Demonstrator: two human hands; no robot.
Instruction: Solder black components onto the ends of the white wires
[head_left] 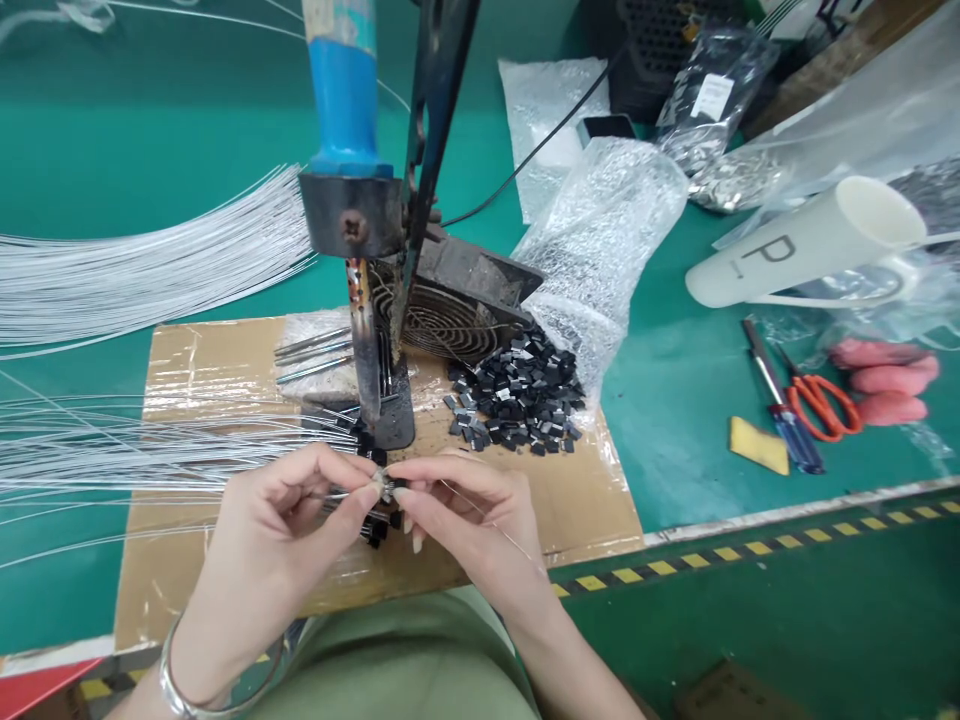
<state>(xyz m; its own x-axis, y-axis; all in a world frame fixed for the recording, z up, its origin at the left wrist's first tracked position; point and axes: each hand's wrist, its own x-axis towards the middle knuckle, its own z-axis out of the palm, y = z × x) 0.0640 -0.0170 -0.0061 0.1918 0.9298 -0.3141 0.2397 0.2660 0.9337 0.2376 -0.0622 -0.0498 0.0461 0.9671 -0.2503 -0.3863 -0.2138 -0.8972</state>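
Observation:
My left hand [292, 540] and my right hand [476, 520] meet low in the centre, fingertips pinched on one small metallic piece [386, 484]. A thin wire runs from it across my right palm. Just above the fingers stands a soldering iron [365, 340] with a blue handle, tip down in a black clamp. Thin grey wires [187, 450] with black ends reach in from the left, their ends partly behind my left hand. Right of the iron lies a heap of small black pieces [525, 385].
Cardboard [600, 500] lies under the work. A round-grilled fan [457, 320] stands behind the iron. A wire bundle [150, 275] lies at left. Bubble wrap [615, 240], a white mug [810, 245], orange-handled scissors [825, 405], a screwdriver [795, 435] and a yellow sponge [757, 446] are at right.

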